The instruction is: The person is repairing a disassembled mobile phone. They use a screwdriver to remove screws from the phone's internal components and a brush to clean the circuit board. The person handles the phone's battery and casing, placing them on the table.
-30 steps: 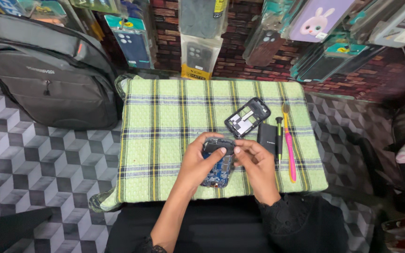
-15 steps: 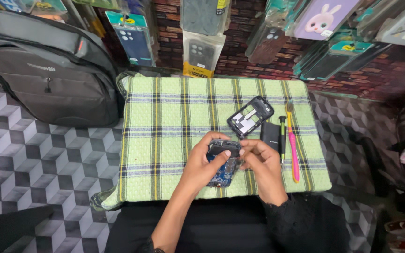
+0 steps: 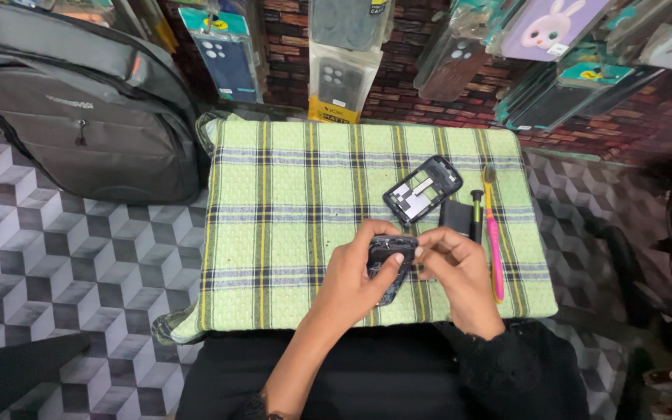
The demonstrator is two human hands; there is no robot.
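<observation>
I see my left hand (image 3: pixel 349 281) and right hand (image 3: pixel 456 276) both grasping a small phone (image 3: pixel 389 262) above the checked cloth (image 3: pixel 289 210); beyond the phone lie a phone frame (image 3: pixel 422 189), screwdriver (image 3: pixel 476 215) and toothbrush (image 3: pixel 494 233).

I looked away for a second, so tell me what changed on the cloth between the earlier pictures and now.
Very little. Both hands keep hold of the small dark phone body: the left hand cradles it, and the right hand fingers stay at its top edge. Nothing was picked up or let go. The black phone frame, screwdriver and pink toothbrush lie unmoved on the green plaid cloth.
</observation>
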